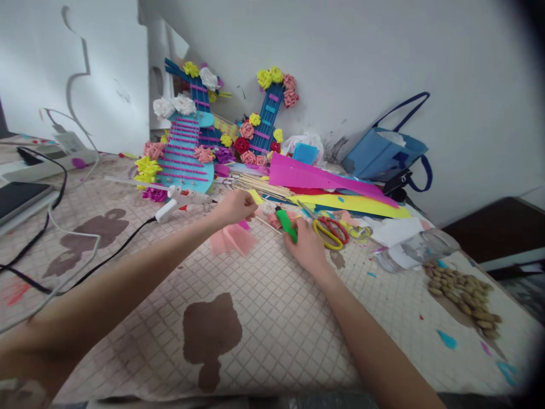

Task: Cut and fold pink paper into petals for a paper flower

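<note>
My left hand (239, 208) is closed in a pinch, its fingertips at the near end of a thin wooden stick (269, 224) that slants towards my right hand. A small yellow paper piece (256, 196) shows just behind those fingers. In my right hand (307, 245) is a green plastic tool (286, 225) with a black end; no blade shows, so its exact kind is unclear. Pink crepe paper (233, 239) lies below my left hand. Scissors (328, 232) with yellow and red handles rest right beside my right hand.
A white glue gun (183, 197) with its cord lies left. Behind stand paper-flower decorations (185, 153), wooden skewers (264, 186), a magenta sheet (315, 176) and yellow strips (357, 205). A blue bag (378, 153), a clear jar (434, 244) and peanuts (464, 295) are at right.
</note>
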Available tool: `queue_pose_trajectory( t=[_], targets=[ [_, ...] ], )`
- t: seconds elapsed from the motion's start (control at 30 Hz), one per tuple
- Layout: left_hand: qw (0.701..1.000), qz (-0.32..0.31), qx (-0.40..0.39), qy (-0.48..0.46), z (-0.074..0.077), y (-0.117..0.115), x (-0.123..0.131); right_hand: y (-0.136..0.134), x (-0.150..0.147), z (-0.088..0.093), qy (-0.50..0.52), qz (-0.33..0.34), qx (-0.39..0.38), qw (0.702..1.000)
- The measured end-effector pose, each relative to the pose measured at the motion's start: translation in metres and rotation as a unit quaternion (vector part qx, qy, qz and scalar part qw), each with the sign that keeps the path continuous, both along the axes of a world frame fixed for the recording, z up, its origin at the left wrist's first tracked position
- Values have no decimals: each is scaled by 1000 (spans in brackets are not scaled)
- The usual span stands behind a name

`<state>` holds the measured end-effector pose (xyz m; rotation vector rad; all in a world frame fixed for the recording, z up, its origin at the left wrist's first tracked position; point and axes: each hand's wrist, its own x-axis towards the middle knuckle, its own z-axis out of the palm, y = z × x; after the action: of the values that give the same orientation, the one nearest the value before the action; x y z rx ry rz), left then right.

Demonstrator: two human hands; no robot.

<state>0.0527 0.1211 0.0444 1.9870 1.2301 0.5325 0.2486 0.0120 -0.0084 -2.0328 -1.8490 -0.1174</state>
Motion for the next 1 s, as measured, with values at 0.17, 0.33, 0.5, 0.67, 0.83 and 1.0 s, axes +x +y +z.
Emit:
queue_pose_trajectory(
  t=[0.17,0.33,0.5,0.67,0.83,1.0],
  targets=[
    [988,11,147,45,-4,-25,-53,-4,-9,5,63,70,132,987],
    [984,-12,175,11,-22,-40,-80,-13,-50,10,140,232,36,962],
    [976,-39,214,-30,-31,-40,-92,-11,-78,3,111,250,-20,962],
    [938,-136,315,-52,-41,-48,-87,-10,-75,-5,125,259,-7,958],
    [924,-191,331,-8,-42,-64,-70,-18,-73,1,160,286,51,943],
    [928,-197,310,-56,-39,-68,-71,-20,-66,4,151,329,88,928]
  ],
)
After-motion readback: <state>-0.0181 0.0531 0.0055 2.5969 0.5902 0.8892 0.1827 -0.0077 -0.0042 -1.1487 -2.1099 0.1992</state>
